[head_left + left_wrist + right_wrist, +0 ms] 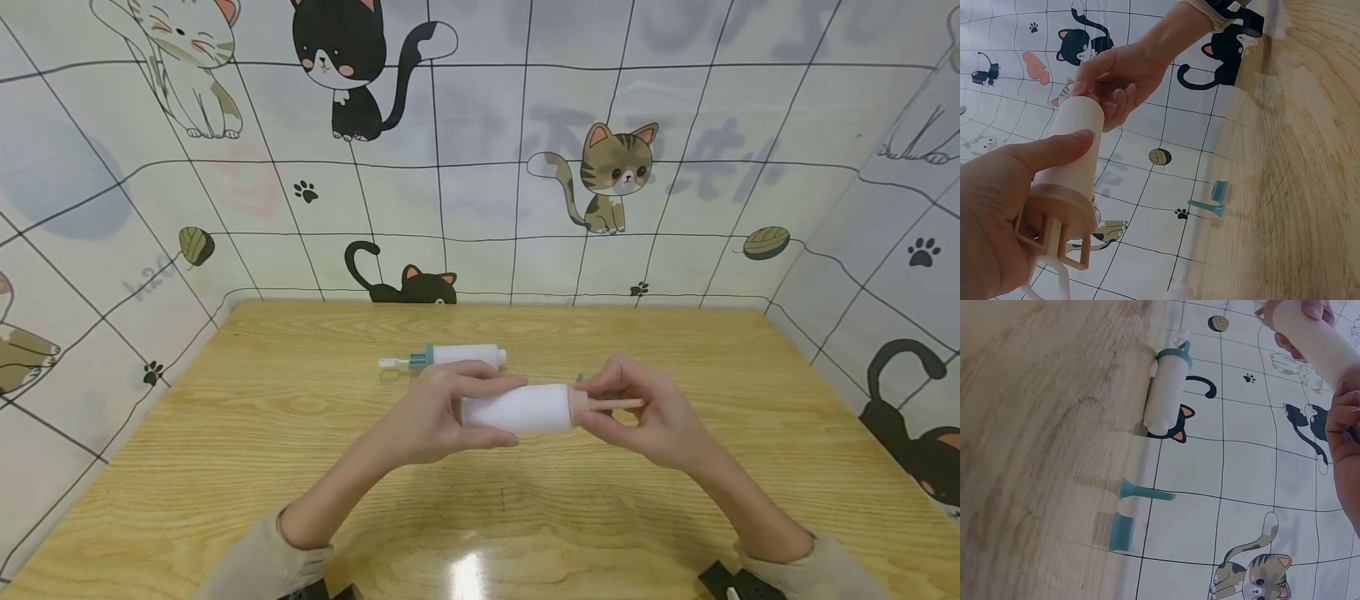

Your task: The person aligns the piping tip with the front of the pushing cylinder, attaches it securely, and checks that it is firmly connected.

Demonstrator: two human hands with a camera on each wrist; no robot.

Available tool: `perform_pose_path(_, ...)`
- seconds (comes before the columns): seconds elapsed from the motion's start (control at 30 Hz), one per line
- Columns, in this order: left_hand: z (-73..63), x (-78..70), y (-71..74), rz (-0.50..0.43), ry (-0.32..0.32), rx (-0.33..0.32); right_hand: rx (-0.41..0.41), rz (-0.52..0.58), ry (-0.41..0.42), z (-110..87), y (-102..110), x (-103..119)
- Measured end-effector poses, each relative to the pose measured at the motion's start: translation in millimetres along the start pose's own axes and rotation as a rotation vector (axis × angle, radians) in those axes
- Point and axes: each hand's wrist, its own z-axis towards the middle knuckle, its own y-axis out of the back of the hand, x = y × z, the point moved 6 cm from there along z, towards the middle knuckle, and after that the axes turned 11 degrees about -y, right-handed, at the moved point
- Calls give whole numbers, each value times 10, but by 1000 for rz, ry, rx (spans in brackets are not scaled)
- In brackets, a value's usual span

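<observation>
My left hand [431, 417] grips a white syringe barrel [525, 408] lying sideways above the table, thumb and fingers on opposite sides. In the left wrist view its beige collar [1063, 203] with two loop handles sits close to the palm, and a white plunger handle [1055, 284] sticks out below. My right hand [652, 417] pinches a beige nozzle [617, 404] with a long thin tube at the barrel's other end. Part of that nozzle is hidden by the right fingers.
Behind the hands lies a second white syringe [463, 355] with a teal collar. Near it on the wooden table [300, 467] are a long teal nozzle [1147, 491] and a short wide teal nozzle [1121, 532]. A cat-print sheet [480, 192] stands around the back and sides.
</observation>
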Motion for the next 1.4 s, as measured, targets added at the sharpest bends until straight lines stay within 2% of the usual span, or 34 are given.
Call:
perform_pose_path(0.27, -7, -56, 7, 92, -33, -56, -43, 60, -73, -9, 18, -15)
perform_pose_path(0.4, 2, -67, 9, 146, -58, -63, -36, 60, -93, -8, 36, -25)
perform_pose_path(0.57, 17, -48, 1, 189, -65, -43, 14, 50, -145, 3, 50, -57)
perform_pose_path(0.7, 12, -15, -25, 213, -51, 3, 69, 12, -188, 17, 39, -92)
perform_pose_path(1.07, -54, 48, -59, 223, -40, 59, 147, 39, -190, 44, 20, -128)
perform_pose_path(1.3, -177, 155, -64, 140, 9, 58, 155, 28, -173, 27, 20, -145)
perform_pose_path(1.4, -217, 191, -61, 143, 24, 57, 165, 20, -176, 15, 12, -159)
